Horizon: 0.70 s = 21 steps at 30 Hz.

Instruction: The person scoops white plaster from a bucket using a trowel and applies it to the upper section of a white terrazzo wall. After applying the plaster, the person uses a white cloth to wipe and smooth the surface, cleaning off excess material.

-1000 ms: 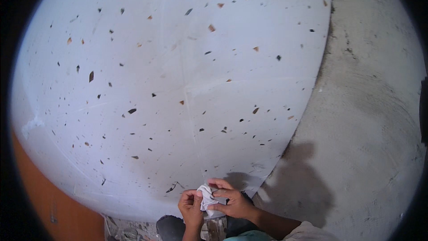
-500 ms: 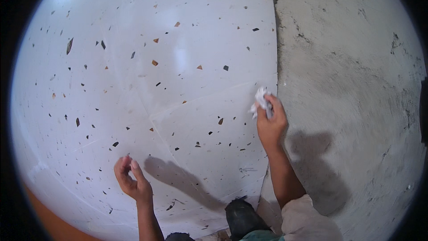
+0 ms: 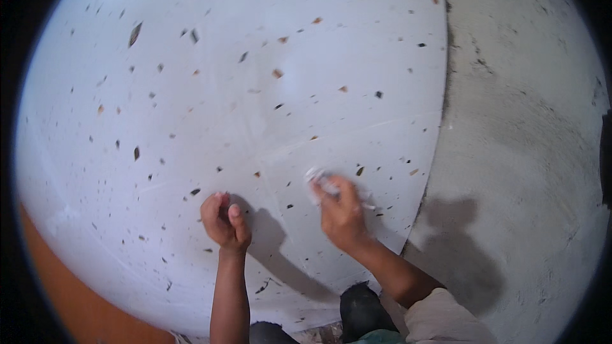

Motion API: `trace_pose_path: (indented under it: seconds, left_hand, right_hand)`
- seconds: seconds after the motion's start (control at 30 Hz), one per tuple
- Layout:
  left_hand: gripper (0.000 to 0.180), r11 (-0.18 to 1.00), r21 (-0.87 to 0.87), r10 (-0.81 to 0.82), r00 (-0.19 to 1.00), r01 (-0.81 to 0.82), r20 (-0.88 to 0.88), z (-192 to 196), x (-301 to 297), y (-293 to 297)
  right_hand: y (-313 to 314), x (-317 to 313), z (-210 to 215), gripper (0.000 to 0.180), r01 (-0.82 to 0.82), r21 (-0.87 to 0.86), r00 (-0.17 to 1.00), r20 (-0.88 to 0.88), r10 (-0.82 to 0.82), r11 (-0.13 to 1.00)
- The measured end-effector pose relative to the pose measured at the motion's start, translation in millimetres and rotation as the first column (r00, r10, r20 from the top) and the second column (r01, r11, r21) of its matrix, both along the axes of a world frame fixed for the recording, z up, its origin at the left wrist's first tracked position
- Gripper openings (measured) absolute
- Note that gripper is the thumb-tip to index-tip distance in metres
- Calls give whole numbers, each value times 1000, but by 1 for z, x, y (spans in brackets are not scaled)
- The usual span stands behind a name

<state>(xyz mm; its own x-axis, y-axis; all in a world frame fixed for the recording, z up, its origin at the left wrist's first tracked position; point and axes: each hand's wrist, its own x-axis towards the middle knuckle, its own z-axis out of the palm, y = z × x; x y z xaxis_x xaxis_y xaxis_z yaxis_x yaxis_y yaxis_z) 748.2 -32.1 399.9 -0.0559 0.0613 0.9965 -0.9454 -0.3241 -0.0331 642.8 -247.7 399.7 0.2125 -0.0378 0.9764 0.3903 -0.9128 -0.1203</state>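
In my right hand (image 3: 345,216) is a crumpled white cloth (image 3: 323,180), pinched between the fingers and the thumb. The cloth lies against a glossy white terrazzo-patterned surface (image 3: 268,108) flecked with brown and black chips; motion blurs it a little. To the left, my left hand (image 3: 225,222) is raised over the lower middle of the same surface. Its fingers curl loosely, the thumb stands apart, and nothing shows between them. My left hand's shadow falls on the white surface.
Along the right runs a rough grey plaster-like surface (image 3: 510,146), meeting the white one at a dark, curving edge. An orange-brown surface (image 3: 76,293) shows at the lower left. At the bottom, a dark-clad knee (image 3: 363,312) is close to the white surface.
My right hand has moved left and down from near the white surface's right edge, taking the cloth along. The whole view has shifted, with the chips now further right. My left hand remains loosely curled.
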Motion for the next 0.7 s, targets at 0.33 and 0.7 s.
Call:
trace_pose_path:
  seconds: [0.33, 0.7]
  left_hand:
    - [26, 995, -73, 71, 995, -67, 63, 4, 2, -2]
    - [28, 997, -36, 75, 993, -72, 94, 4, 6, 0]
  right_hand:
    - [25, 6, 77, 33, -63, -187, 997, -49, 55, 980]
    - [7, -17, -149, 30, -226, -329, 845, -535, 16, 917]
